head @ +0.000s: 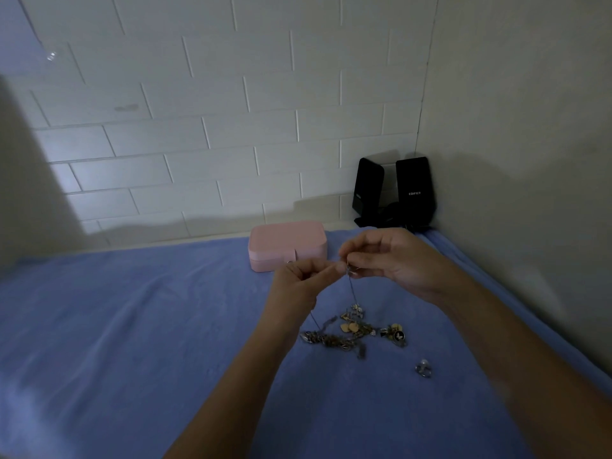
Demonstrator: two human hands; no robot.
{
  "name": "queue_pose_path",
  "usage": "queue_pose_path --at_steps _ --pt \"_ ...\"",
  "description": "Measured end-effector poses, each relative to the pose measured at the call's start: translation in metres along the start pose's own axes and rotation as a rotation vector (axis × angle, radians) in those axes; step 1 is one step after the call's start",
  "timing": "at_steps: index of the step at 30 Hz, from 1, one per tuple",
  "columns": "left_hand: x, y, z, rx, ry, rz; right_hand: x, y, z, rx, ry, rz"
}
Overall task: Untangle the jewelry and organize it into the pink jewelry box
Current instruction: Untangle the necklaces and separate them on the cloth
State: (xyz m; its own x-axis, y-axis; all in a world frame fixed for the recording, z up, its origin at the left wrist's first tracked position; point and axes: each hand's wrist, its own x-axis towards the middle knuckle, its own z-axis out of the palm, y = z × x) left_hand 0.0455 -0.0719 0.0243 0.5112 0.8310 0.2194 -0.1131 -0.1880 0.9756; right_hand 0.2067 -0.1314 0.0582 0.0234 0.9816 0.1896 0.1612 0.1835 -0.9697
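Observation:
A tangled heap of jewelry, with chains and gold and silver charms, lies on the blue cloth. A thin chain rises from the heap to my fingers. My left hand and my right hand both pinch the chain's top end, fingertips meeting above the heap. The pink jewelry box sits shut just behind my left hand, near the wall. A single silver ring lies apart, to the right of the heap.
Two black speakers stand in the corner behind the box. A white tiled wall runs along the back and a plain wall along the right. The blue cloth covers the whole surface.

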Motion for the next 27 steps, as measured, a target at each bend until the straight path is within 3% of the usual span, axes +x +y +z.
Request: queue_pose_path --at_steps 18,27 --pt "-0.001 -0.003 0.004 0.153 -0.048 0.086 -0.010 -0.020 -0.009 -0.446 -0.133 -0.128" --pt "-0.001 -0.003 0.000 -0.087 -0.116 -0.079 -0.008 -0.016 0.004 -0.661 0.006 -0.237"
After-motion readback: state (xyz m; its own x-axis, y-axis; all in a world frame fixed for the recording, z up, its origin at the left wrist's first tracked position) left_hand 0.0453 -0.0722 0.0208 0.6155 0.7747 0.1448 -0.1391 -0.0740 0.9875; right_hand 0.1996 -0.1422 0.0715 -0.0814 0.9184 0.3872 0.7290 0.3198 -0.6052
